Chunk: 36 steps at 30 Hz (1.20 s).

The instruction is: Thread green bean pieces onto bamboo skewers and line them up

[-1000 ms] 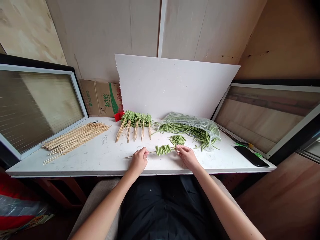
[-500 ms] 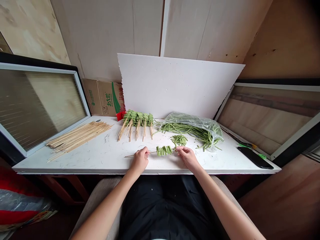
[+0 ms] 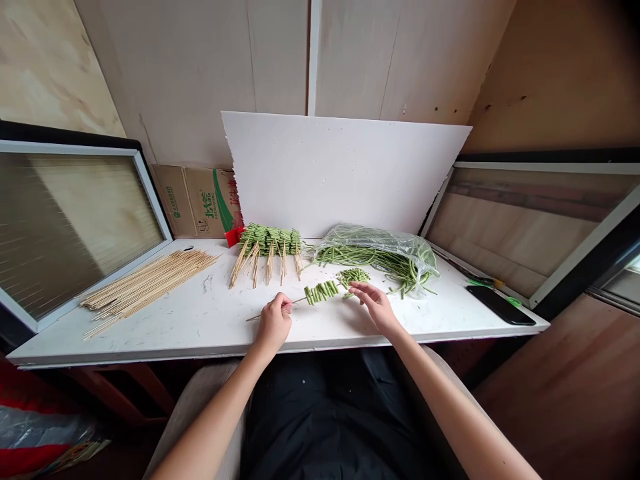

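My left hand is closed round a bamboo skewer, whose end sticks out to the left of the fist. Short green bean pieces are threaded side by side along the skewer, to the right of that hand. My right hand has its fingers stretched out near the skewer's right end, with nothing plainly held. Just beyond its fingertips lies a small heap of cut bean pieces. A green piece shows by the fingertips; whether they touch it I cannot tell.
Bare skewers lie at the left of the white table. Filled bean skewers are stacked at the back, beside a cardboard box. Long beans spill from a clear plastic bag. A black phone lies right.
My right hand has opened its fingers and come away from the skewer's right end. The skewer now tilts up to the right, still in my left hand. The view has shifted slightly.
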Available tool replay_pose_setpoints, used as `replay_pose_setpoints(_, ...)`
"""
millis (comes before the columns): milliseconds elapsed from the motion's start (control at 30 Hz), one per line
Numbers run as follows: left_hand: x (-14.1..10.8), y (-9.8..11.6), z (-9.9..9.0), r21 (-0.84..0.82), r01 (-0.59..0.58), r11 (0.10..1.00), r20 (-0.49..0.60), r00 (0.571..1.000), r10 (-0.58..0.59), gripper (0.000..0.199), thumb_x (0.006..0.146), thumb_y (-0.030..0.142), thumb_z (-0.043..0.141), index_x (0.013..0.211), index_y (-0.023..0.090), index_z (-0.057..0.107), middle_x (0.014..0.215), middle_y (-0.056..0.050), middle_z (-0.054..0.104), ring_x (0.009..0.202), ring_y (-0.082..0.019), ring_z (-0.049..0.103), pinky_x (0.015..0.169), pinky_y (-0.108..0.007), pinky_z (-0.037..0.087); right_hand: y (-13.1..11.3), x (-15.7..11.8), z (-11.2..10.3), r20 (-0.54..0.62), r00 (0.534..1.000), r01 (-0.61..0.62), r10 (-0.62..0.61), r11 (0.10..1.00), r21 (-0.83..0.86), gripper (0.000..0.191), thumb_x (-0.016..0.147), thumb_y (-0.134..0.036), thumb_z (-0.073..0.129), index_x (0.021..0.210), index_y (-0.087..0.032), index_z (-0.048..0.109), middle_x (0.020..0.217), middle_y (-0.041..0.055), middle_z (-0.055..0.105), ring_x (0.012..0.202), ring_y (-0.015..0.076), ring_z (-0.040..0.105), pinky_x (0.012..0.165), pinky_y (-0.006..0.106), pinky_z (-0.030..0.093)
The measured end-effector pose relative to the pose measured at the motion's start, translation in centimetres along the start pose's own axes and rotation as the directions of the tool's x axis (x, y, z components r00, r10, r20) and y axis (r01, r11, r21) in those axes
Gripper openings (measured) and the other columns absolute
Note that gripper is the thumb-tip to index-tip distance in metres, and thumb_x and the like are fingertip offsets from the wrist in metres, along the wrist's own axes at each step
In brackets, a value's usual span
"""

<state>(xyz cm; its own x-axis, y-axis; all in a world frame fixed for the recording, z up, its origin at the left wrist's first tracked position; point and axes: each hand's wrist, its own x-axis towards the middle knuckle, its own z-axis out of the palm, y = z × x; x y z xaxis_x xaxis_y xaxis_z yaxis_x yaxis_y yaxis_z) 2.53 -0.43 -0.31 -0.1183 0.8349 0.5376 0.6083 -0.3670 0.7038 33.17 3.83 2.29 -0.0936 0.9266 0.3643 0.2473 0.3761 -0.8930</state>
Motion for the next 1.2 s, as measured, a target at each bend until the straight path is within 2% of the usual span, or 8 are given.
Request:
replay_pose_setpoints(167, 0.0, -0.1, 0.2, 0.029, -0.016, 0.999, 0.003, 1.000, 0.016, 0.019, 0.089, 0.006, 0.051, 0.086, 0.023, 0.059, 0.078, -0.002, 0.072, 0.075, -0.022, 0.068, 0.071, -0.031, 0.048, 1.1, 0.4, -1.2, 0.124, 0.950, 0.309, -0.288, 0.800, -0.515, 0.033, 0.101, -0.028, 0.050, 0.121, -0.025, 0.076, 0.120, 0.0099, 0.077, 0.115, 0.0322, 0.061, 0.099, 0.049, 0.051)
replay_pose_setpoints(333, -0.2, -0.2, 0.4, 0.057, -0.040, 0.998, 0.015, 0.999, 0.039, 0.019, 0.090, 0.006, 0.053, 0.088, 0.023, 0.060, 0.081, -0.003, 0.073, 0.076, -0.023, 0.067, 0.073, -0.032, 0.048, 1.5, 0.6, -0.6, 0.265, 0.926, 0.375, -0.270, 0.555, -0.743, 0.031, 0.101, -0.018, 0.053, 0.117, -0.026, 0.078, 0.125, 0.0114, 0.073, 0.125, 0.0361, 0.053, 0.101, 0.050, 0.048)
replay_pose_setpoints(500, -0.3, -0.2, 0.4, 0.071, -0.064, 0.995, 0.026, 0.998, 0.062, 0.023, 0.088, 0.002, 0.051, 0.089, 0.024, 0.060, 0.082, -0.003, 0.073, 0.078, -0.023, 0.067, 0.073, -0.032, 0.048, 0.8, 1.3, -0.2, 0.287, 0.927, 0.365, -0.242, 0.400, -0.841, 0.025, 0.101, -0.015, 0.054, 0.106, -0.023, 0.078, 0.123, 0.0147, 0.070, 0.121, 0.0363, 0.052, 0.096, 0.046, 0.046)
replay_pose_setpoints(733, -0.4, -0.1, 0.5, 0.091, -0.090, 0.992, 0.047, 0.995, 0.086, 0.023, 0.091, 0.002, 0.051, 0.090, 0.023, 0.060, 0.085, -0.004, 0.074, 0.080, -0.024, 0.066, 0.075, -0.034, 0.048, 0.8, 1.7, 0.4, 0.383, 0.893, 0.447, -0.235, 0.389, -0.805, 0.030, 0.098, -0.009, 0.053, 0.108, -0.024, 0.078, 0.121, 0.0131, 0.071, 0.121, 0.0365, 0.052, 0.093, 0.045, 0.045)
replay_pose_setpoints(867, -0.3, 0.0, 0.4, 0.102, -0.097, 0.990, 0.054, 0.994, 0.092, 0.022, 0.092, 0.003, 0.052, 0.089, 0.023, 0.059, 0.085, -0.004, 0.074, 0.081, -0.024, 0.067, 0.075, -0.033, 0.048, 1.0, 1.7, 0.4, 0.351, 0.902, 0.429, -0.251, 0.446, -0.785, 0.024, 0.098, -0.011, 0.054, 0.100, -0.023, 0.075, 0.115, 0.0131, 0.073, 0.119, 0.0355, 0.054, 0.094, 0.045, 0.046)
replay_pose_setpoints(967, -0.3, 0.0, 0.4, 0.101, -0.101, 0.990, 0.054, 0.994, 0.096, 0.020, 0.093, 0.005, 0.052, 0.089, 0.023, 0.059, 0.085, -0.004, 0.074, 0.080, -0.023, 0.067, 0.074, -0.033, 0.048, 1.2, 1.8, 0.5, 0.247, 0.929, 0.371, -0.277, 0.675, -0.638, 0.018, 0.100, -0.021, 0.055, 0.099, -0.023, 0.073, 0.108, 0.0126, 0.075, 0.113, 0.0338, 0.059, 0.095, 0.048, 0.048)
replay_pose_setpoints(1067, -0.3, 0.0, 0.4, 0.111, -0.104, 0.988, 0.046, 0.994, 0.100, 0.020, 0.094, 0.005, 0.052, 0.090, 0.023, 0.059, 0.085, -0.004, 0.074, 0.081, -0.023, 0.066, 0.075, -0.034, 0.049, 1.6, 1.8, 0.9, 0.063, 0.988, 0.153, -0.142, 0.958, -0.242, 0.023, 0.096, -0.040, 0.066, 0.108, -0.022, 0.072, 0.101, 0.0115, 0.077, 0.097, 0.0300, 0.068, 0.088, 0.045, 0.053)
replay_pose_setpoints(1200, -0.3, -0.1, 0.5, 0.110, -0.099, 0.989, 0.045, 0.995, 0.095, 0.021, 0.093, 0.004, 0.052, 0.091, 0.023, 0.060, 0.085, -0.004, 0.074, 0.083, -0.024, 0.067, 0.077, -0.034, 0.050, 2.2, 1.4, 1.1, 0.021, 0.995, -0.097, 0.094, 0.971, 0.217, 0.052, 0.079, -0.054, 0.084, 0.118, -0.021, 0.074, 0.103, 0.0109, 0.080, 0.097, 0.0287, 0.073, 0.083, 0.040, 0.057)
